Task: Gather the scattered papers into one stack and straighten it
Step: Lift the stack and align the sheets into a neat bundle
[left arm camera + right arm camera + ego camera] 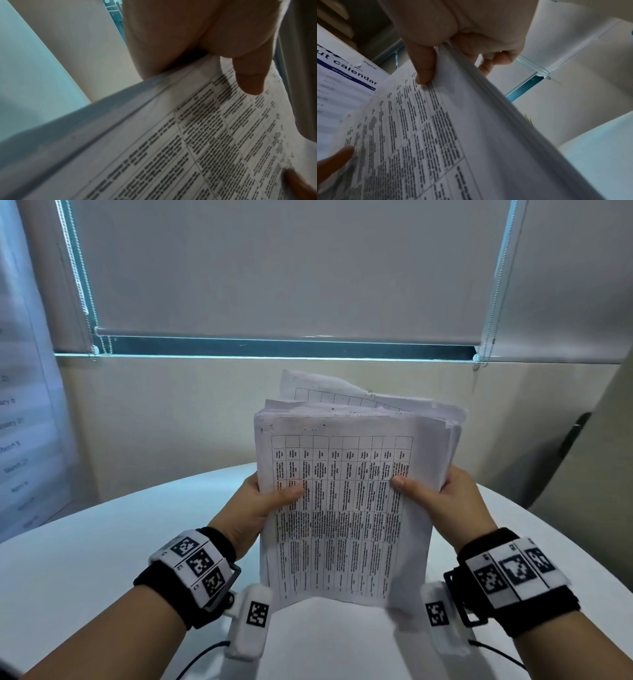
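Observation:
A thick stack of white papers (346,508) printed with tables stands upright above the white round table (102,559), its top edges uneven and fanned. My left hand (260,501) grips the stack's left edge, thumb on the front sheet. My right hand (438,494) grips the right edge the same way. In the left wrist view my thumb (248,78) presses the printed paper stack (188,142). The right wrist view shows my thumb (424,67) on the front of the paper stack (436,135) and my other fingers behind it. The stack's bottom edge curves just above the table.
A window with lowered roller blinds (291,268) and bead chains (82,285) fills the wall behind the table. A calendar poster (20,440) hangs at the left. A dark handle (579,433) shows at the right wall.

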A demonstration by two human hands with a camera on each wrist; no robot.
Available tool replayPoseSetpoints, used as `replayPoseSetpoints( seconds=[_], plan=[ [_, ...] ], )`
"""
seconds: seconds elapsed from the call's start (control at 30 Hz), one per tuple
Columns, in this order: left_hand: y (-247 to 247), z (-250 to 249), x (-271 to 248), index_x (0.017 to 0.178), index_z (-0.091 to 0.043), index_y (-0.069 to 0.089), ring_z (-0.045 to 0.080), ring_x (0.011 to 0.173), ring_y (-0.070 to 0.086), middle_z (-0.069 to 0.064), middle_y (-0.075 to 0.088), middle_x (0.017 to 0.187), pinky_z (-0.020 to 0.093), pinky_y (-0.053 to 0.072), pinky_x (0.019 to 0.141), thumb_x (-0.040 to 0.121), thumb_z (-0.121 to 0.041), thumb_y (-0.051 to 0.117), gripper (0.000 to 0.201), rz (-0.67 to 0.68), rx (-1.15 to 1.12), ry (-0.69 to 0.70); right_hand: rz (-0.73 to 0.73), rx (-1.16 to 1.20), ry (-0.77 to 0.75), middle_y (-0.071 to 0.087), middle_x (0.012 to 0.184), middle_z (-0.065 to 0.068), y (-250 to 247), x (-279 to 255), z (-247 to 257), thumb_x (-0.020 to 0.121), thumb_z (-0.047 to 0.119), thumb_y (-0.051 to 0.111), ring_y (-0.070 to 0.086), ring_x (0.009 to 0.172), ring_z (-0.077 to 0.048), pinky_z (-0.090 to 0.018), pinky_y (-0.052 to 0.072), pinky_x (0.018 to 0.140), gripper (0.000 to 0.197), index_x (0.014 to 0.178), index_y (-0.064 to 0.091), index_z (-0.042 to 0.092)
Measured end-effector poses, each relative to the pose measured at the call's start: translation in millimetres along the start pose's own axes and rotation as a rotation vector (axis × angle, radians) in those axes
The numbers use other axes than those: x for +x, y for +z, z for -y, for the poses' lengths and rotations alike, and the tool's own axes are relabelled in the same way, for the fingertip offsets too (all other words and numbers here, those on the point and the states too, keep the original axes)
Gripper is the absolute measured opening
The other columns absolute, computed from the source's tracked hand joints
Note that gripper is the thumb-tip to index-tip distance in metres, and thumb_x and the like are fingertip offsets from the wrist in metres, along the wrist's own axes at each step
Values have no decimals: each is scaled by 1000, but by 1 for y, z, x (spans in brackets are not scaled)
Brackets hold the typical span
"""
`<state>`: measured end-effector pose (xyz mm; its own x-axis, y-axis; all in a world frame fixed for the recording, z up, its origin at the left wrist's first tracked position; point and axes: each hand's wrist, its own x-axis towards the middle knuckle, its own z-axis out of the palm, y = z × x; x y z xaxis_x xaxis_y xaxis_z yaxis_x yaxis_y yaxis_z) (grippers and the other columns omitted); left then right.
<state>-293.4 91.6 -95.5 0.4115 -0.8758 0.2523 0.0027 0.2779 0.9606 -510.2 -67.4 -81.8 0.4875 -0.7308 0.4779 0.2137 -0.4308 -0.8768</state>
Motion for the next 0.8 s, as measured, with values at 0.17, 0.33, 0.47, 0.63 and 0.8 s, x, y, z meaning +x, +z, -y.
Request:
replayPoseSetpoints(
  seconds=[0.17, 0.33, 0.47, 0.63, 0.8],
  plan=[
    [1, 4, 1, 129, -9, 55, 32, 105, 69, 13, 71, 116, 43, 60, 82, 65, -28, 80, 71, -24, 1, 64, 119, 91, 80, 76, 87, -3, -1, -4, 4, 80, 11, 69, 73, 81, -20, -27, 59, 69, 14, 94, 71, 11],
    [5, 7, -2, 135, -24, 41, 27, 106, 69, 5, 71, 115, 45, 58, 86, 59, -33, 80, 85, -94, -20, 180, 78, 31, 35, 76, 89, -3, 0, -5, 2, 66, 29, 75, 73, 83, -21, -33, 59, 73, 34, 95, 72, 11],
    [6, 2, -3, 128, -34, 43, 23, 104, 70, -1, 72, 112, 41, 59, 85, 60, -36, 77, 76, -97, 25, 218, 44, 24, 4, 76, 87, -1, 3, -6, 0, 63, 33, 76, 73, 81, -20, -33, 59, 71, 37, 94, 72, 13],
    [2, -18, 2, 120, -38, 50, 23, 102, 71, -3, 73, 108, 38, 60, 76, 58, -38, 75, 66, -63, -10, 210, 170, 99, 82, 76, 92, -4, 0, -2, 0, 63, 42, 79, 73, 85, -22, -33, 59, 74, 43, 95, 72, 14],
    [2, -29, 7, 133, -31, 43, 20, 96, 72, -1, 73, 106, 33, 59, 68, 72, -20, 70, 67, -54, -45, 221, 266, 290, 185, 73, 102, -13, -3, -1, -4, 57, 37, 86, 71, 91, -29, -38, 58, 80, 41, 93, 77, 18]
  ],
)
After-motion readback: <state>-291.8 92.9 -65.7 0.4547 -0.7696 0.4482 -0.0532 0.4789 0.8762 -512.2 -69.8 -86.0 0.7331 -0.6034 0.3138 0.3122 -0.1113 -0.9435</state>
